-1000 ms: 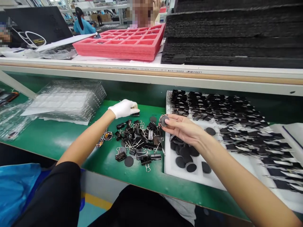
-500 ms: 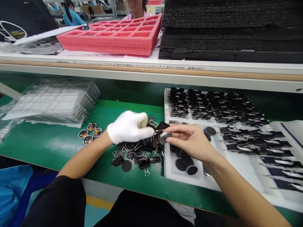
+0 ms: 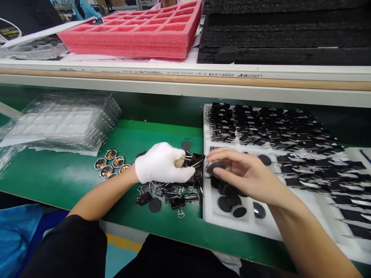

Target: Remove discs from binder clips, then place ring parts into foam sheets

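Between our two hands we have one round metal-rimmed piece (image 3: 216, 166) and one black binder clip (image 3: 199, 159), close together; we cannot tell whether they touch. Our gloved left hand (image 3: 165, 163) pinches the clip by its wire handles, and our bare right hand (image 3: 247, 172) grips the round piece between thumb and fingers, dark face showing. Beyond and to the right of the right hand, rows of clipped pieces (image 3: 269, 125) cover much of the white foam tray (image 3: 246, 229); we judge these the finished share, clearly the larger one. Under and nearer us than the left hand lies a pile of loose binder clips (image 3: 174, 193), and left of it several round orange-and-dark pieces (image 3: 118, 162) sit unclipped on the green tabletop (image 3: 58, 177). Below the right hand, loose black discs (image 3: 230, 195) lie in the tray, seemingly unused. So the held pair looks unfinished to us.
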